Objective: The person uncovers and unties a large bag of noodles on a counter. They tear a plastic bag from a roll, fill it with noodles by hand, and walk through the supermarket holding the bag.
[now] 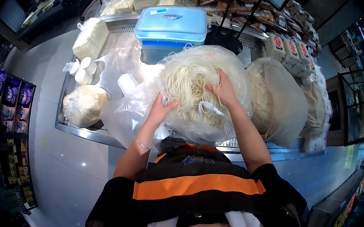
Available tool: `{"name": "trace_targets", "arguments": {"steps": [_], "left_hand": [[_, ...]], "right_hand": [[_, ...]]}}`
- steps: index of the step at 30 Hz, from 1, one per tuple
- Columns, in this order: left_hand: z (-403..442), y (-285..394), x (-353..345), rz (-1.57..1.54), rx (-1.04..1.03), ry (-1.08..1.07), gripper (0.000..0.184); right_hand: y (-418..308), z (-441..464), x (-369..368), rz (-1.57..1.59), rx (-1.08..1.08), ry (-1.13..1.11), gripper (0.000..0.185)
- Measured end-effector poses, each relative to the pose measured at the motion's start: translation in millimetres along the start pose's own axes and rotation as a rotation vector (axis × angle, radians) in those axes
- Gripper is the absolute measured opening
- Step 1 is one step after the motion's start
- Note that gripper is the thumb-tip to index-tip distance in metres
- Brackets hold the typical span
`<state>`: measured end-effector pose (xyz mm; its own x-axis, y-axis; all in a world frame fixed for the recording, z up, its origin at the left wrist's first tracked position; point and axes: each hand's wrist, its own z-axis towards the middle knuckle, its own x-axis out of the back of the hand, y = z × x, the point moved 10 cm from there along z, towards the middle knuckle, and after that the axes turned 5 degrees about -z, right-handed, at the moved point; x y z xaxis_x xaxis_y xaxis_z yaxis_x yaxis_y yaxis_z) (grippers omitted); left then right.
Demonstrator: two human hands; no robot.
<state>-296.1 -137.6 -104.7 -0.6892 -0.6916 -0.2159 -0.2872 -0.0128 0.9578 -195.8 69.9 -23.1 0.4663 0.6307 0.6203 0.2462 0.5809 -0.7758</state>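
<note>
A large clear plastic bag (234,62) lies wide open on the counter, full of loose white noodles (190,81). My right hand (225,89) reaches into it from the right, thumb and fingers curled round some strands, the fingertips partly hidden. At the noodles' left edge, my left hand (160,111) grips a thin clear plastic bag (136,108), its thumb against the strands. A small twisted piece of plastic (210,108) rests on the noodles between my hands.
Behind the noodles stands a blue lidded box (171,26). Another noodle bag (276,101) sits to the right, with white packets (288,49) beyond. At left are a tied bag (84,105), white rolls (84,76) and a block-shaped package (91,37). The counter's metal edge (86,133) runs in front.
</note>
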Motion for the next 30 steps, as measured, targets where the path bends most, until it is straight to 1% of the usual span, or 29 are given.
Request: {"name": "trace_targets", "arguments": {"steps": [1,3,4,6,7,9,10,11,13,14,15,16,17,18,19,20,21,23,24,25,27,29,30], "left_hand": [[-2,2,-1,0.005,0.006,0.001,0.058],[-7,7,-12,0.013,0.043,-0.058,0.056],[-8,7,-19,0.011,0.037,-0.057,0.056],[-18,10,-45,0.033,-0.041,-0.114,0.053],[-23,12,-55,0.032,-0.042,-0.113,0.053],[-35,27,-73,0.431,-0.179,-0.08,0.052],[-37,15,-77,0.431,-0.178,-0.079,0.052],[-39,1,-82,0.372,-0.209,-0.103,0.051],[-39,-4,-88,0.312,-0.242,-0.124,0.051],[-39,-15,-92,0.232,-0.108,-0.167,0.051],[-43,-27,-96,0.154,0.029,-0.211,0.051],[-42,-25,-96,0.164,0.036,-0.217,0.051],[-36,-14,-99,0.283,-0.028,-0.262,0.047],[-33,-3,-101,0.402,-0.097,-0.308,0.042],[-33,6,-97,0.42,-0.102,-0.32,0.042],[-30,18,-81,0.441,-0.095,-0.25,0.043],[-29,32,-65,0.456,-0.089,-0.177,0.045],[-36,53,-30,0.2,0.127,-0.135,0.048],[-37,61,-3,0.058,0.117,-0.152,0.047],[-38,67,26,-0.089,0.106,-0.16,0.047],[-48,102,69,-0.184,0.104,-0.002,0.044],[-52,129,101,-0.255,0.064,0.058,0.04],[-52,142,107,-0.218,0.045,0.049,0.039]], "right_hand": [[-15,-4,8,0.006,-0.005,-0.001,0.089],[-43,-13,14,0.051,0.08,-0.055,0.1],[-47,-15,18,0.048,0.086,-0.054,0.1],[-42,-30,1,0.287,-0.018,-0.298,0.113],[-39,-35,4,0.286,-0.017,-0.299,0.113],[-40,-46,8,1.011,-0.051,-0.342,0.115],[-70,-56,18,1.037,-0.06,-0.364,0.118],[-71,-64,10,1.036,-0.061,-0.365,0.118],[-55,-68,10,0.018,-0.008,-0.161,0.12],[-52,-67,10,-0.2,-0.036,-0.081,0.116],[-45,-61,9,-0.195,-0.041,-0.079,0.116],[-34,-47,11,-0.126,-0.058,-0.043,0.11],[-24,-32,15,-0.055,-0.071,0.0,0.105],[-16,-20,17,-0.045,-0.072,0.015,0.105],[-2,-10,15,-0.041,-0.144,-0.032,0.098],[11,-7,14,-0.038,-0.215,-0.079,0.091],[13,-10,18,-0.031,-0.215,-0.061,0.091],[7,-19,35,0.094,-0.131,0.094,0.074],[8,-26,38,0.096,-0.128,0.09,0.074],[9,-35,49,0.233,-0.105,0.16,0.071],[15,-51,67,0.485,-0.056,0.252,0.068],[21,-66,83,0.686,-0.033,0.344,0.068],[21,-72,93,0.776,-0.033,0.408,0.068]]}}
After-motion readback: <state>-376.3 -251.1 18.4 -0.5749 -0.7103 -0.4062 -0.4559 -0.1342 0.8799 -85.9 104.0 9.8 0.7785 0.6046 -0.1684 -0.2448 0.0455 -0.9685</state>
